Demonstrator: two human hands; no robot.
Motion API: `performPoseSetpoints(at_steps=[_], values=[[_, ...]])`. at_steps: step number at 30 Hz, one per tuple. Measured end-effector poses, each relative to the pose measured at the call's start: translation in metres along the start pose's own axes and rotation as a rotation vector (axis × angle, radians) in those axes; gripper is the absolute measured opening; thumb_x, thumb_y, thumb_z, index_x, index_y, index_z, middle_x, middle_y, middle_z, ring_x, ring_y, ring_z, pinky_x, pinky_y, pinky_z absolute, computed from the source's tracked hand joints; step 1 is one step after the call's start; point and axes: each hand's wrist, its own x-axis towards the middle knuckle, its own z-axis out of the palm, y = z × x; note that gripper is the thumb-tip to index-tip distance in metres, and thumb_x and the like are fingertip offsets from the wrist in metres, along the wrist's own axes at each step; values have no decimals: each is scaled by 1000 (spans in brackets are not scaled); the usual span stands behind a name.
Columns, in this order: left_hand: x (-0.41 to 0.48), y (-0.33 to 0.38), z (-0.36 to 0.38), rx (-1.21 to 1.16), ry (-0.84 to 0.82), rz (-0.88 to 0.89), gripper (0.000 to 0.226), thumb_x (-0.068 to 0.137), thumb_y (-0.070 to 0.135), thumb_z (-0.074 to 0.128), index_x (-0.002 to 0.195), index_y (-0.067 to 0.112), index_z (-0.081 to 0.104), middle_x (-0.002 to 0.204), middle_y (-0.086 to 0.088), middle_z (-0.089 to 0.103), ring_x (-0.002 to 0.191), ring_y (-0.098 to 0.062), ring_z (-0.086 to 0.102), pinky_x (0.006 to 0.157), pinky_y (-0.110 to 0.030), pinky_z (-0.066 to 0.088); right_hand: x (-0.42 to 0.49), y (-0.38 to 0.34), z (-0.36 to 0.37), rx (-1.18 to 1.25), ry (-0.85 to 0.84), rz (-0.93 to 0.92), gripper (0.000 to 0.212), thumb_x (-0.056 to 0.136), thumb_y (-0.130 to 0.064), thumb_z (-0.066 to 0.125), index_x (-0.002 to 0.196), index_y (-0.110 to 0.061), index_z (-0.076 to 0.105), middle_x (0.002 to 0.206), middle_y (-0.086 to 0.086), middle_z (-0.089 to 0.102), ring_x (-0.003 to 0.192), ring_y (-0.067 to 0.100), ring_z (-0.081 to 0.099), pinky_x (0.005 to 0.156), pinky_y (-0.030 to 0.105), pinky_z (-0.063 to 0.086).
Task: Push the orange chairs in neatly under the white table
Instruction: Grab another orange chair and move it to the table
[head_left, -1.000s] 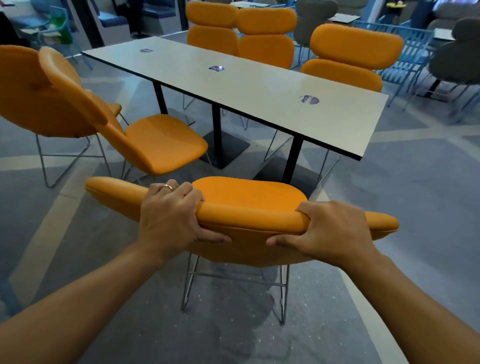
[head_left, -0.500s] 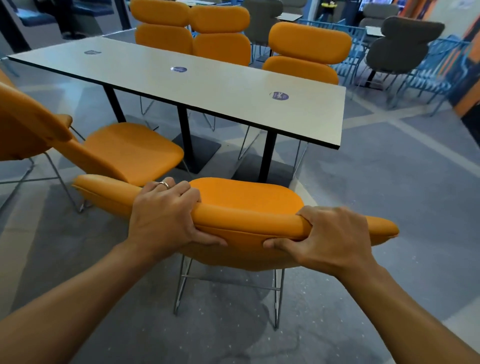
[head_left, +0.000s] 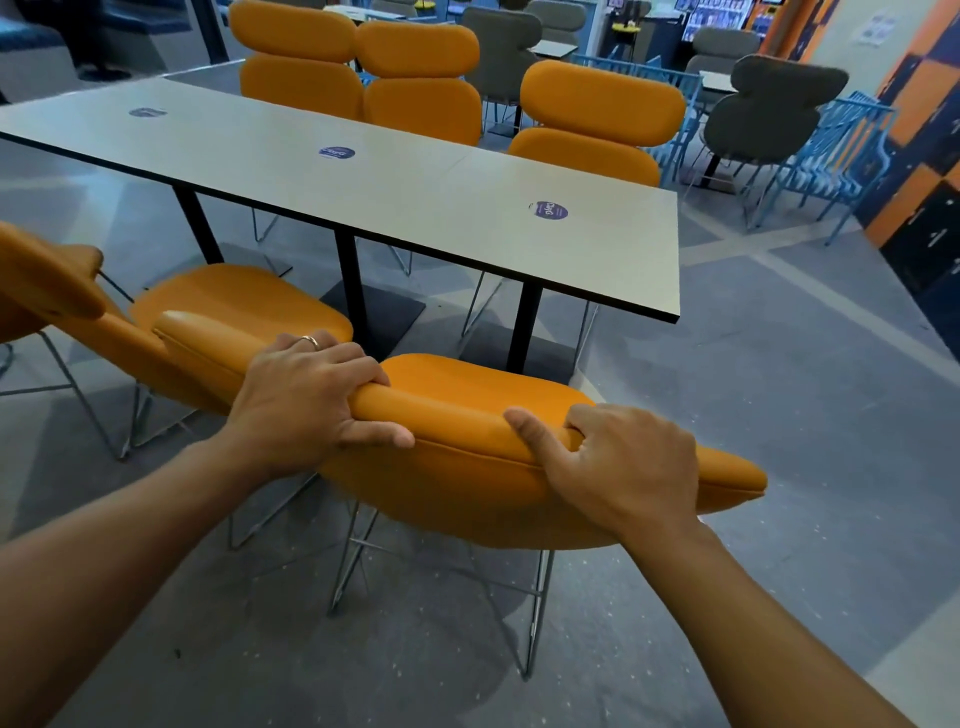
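I am gripping the padded top rail of the nearest orange chair (head_left: 467, 431) with both hands: my left hand (head_left: 306, 395), wearing a ring (head_left: 310, 341), is wrapping over it with the thumb underneath, and my right hand (head_left: 623, 462) is clasping it toward the right end. The chair's seat is pointing toward the near right corner of the white table (head_left: 395, 197) and is lying short of its edge. A second orange chair (head_left: 234, 301) is standing just to the left, angled away. Three more orange chairs (head_left: 597, 109) are lining the far side.
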Motion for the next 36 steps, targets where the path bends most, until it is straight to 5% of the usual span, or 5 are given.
performPoseSetpoints(at_steps=[12,36], values=[[53,-34,26,-10,1,24,79,75,91,19,97,31,66,92,8,66,93,-22,59,85,-41,38,51,-1,32,5,121,133,68,92,-70,33,44,-22,38,42,-7,37,39,7,34,46,20,19],[238,-119,110,-73,20,0,83,73,92,19,94,28,66,90,4,65,88,-24,54,82,-43,38,240,35,106,-25,113,221,70,91,-70,29,48,-21,52,45,-8,46,42,10,44,46,21,39]])
